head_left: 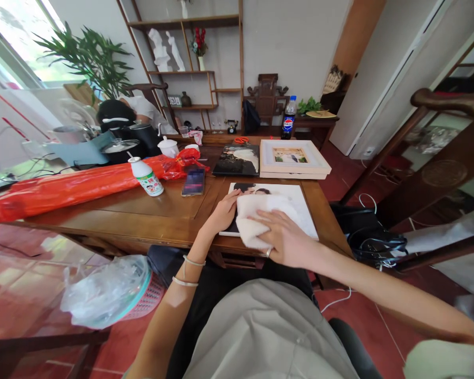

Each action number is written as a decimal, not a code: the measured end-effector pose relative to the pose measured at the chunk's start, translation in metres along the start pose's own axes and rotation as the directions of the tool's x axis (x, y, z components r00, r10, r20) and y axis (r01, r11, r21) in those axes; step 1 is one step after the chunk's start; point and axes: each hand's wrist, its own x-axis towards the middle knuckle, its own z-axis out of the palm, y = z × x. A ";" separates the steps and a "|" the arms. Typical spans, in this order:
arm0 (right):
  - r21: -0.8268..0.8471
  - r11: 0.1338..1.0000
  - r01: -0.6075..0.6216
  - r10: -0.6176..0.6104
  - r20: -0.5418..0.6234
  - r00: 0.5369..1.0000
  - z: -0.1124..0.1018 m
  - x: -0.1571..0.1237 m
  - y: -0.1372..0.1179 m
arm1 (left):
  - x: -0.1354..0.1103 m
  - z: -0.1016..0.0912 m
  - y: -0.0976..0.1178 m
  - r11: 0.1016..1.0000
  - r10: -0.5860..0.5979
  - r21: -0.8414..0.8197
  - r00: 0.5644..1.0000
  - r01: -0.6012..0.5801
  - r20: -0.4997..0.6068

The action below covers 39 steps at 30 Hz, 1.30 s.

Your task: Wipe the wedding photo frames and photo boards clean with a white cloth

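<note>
Both hands are on the job: left hand (223, 212) rests on the left side of a photo panel (306, 211), fingers extended and close together, nothing pinched that I can see. Right hand (281, 235) lies over a white cloth (251, 227), fingers spread and pressing it to the panel; thumb partly hidden, so can't tell if it also pinches a fold.

Panel lies flat on the wooden table (173, 211), directly under and just ahead of both hands, near edge close to the table's front edge. Its long axis seems to run left to right, though the slanted view makes that unsure. Cloth sits between the hands, covering the middle and much of the near side; bare panel shows mainly to the right of and beyond the right hand. Right hand is nearer that bare part; left hand is at the opposite side.

Beyond the hands: dark photo panel (236, 160) straight ahead, and a white framed picture (294, 157) to its right. Orange scissors (242, 140) lie past these; cola bottle (288, 119) stands farther off. Left of left hand: phone (193, 182), then a white bottle (147, 178), upright, in front of a long red plastic-wrapped bundle (77, 185). Below left hand, off the table: pink basket (152, 301) with a clear plastic bag (102, 289).
</note>
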 end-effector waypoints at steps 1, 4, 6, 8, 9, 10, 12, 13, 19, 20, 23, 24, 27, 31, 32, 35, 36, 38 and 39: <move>0.000 1.000 -0.008 0.008 -0.018 1.000 -0.002 0.005 0.012 | 0.000 0.000 0.000 1.000 0.000 0.003 1.000 0.000 -0.005; -0.025 0.999 -0.021 0.021 -0.016 1.000 -0.007 0.020 0.061 | -0.001 0.001 0.002 1.000 -0.014 0.009 1.000 0.014 -0.020; -0.049 0.997 -0.056 0.054 -0.024 0.998 -0.008 0.026 0.094 | -0.002 0.001 0.004 1.000 -0.024 0.004 0.999 0.024 -0.023; -0.073 0.991 -0.116 0.112 -0.059 0.992 -0.008 0.027 0.119 | -0.003 0.000 0.006 0.999 -0.032 -0.003 0.999 0.032 -0.025; -0.084 0.987 -0.139 0.132 -0.076 0.988 -0.008 0.026 0.127 | -0.003 0.000 0.007 0.999 -0.036 -0.004 0.999 0.035 -0.026; -0.095 0.984 -0.150 0.141 -0.089 0.986 -0.006 0.024 0.131 | -0.003 0.000 0.008 0.999 -0.038 -0.004 0.999 0.038 -0.027; -0.120 0.982 -0.149 0.137 -0.102 0.985 -0.004 0.019 0.128 | -0.003 0.000 0.009 0.999 -0.038 -0.003 0.999 0.038 -0.027; -0.131 0.981 -0.145 0.131 -0.105 0.986 -0.002 0.015 0.121 | -0.003 0.000 0.009 0.999 -0.036 -0.001 0.999 0.036 -0.026; -0.093 0.994 -0.064 0.059 -0.058 0.997 0.003 -0.014 0.033 | -0.001 0.001 0.005 0.999 -0.031 0.009 0.999 0.031 -0.021; -0.075 0.997 -0.034 0.031 -0.043 0.999 0.003 -0.018 0.020 | -0.001 0.001 0.005 1.000 -0.029 0.011 0.999 0.029 -0.016; -0.025 0.997 0.078 -0.078 -0.001 0.997 0.000 -0.024 -0.001 | -0.001 0.000 0.003 1.000 -0.021 0.006 1.000 0.021 -0.002; -0.011 0.994 0.111 -0.111 0.006 0.994 -0.002 -0.023 0.000 | -0.001 0.000 0.003 1.000 -0.020 0.003 1.000 0.020 0.002; 0.019 0.989 0.145 -0.145 -0.008 0.989 -0.008 -0.014 0.023 | -0.001 0.000 0.003 1.000 -0.023 0.005 1.000 0.023 0.008; -0.012 1.000 0.027 -0.028 -0.091 0.995 -0.013 0.003 0.079 | -0.001 0.000 0.005 0.999 -0.038 0.003 0.999 0.038 -0.016; -0.034 0.999 -0.009 0.005 -0.106 0.994 -0.013 0.005 0.093 | -0.002 0.000 0.005 0.999 -0.043 0.001 0.999 0.043 -0.019; -0.089 0.990 -0.109 0.095 -0.145 0.985 -0.010 0.009 0.125 | -0.002 0.000 0.006 0.999 -0.054 -0.004 0.998 0.054 -0.017; -0.098 0.986 -0.131 0.115 -0.157 0.981 -0.009 0.008 0.131 | -0.002 0.000 0.007 0.998 -0.055 -0.006 0.998 0.055 -0.016; -0.118 0.982 -0.145 0.125 -0.165 0.978 -0.005 0.005 0.135 | -0.002 0.000 0.007 0.999 -0.048 -0.006 0.999 0.048 -0.016; -0.131 0.981 -0.143 0.121 -0.163 0.979 -0.004 0.003 0.132 | -0.002 0.000 0.007 0.999 -0.044 -0.004 0.999 0.043 -0.017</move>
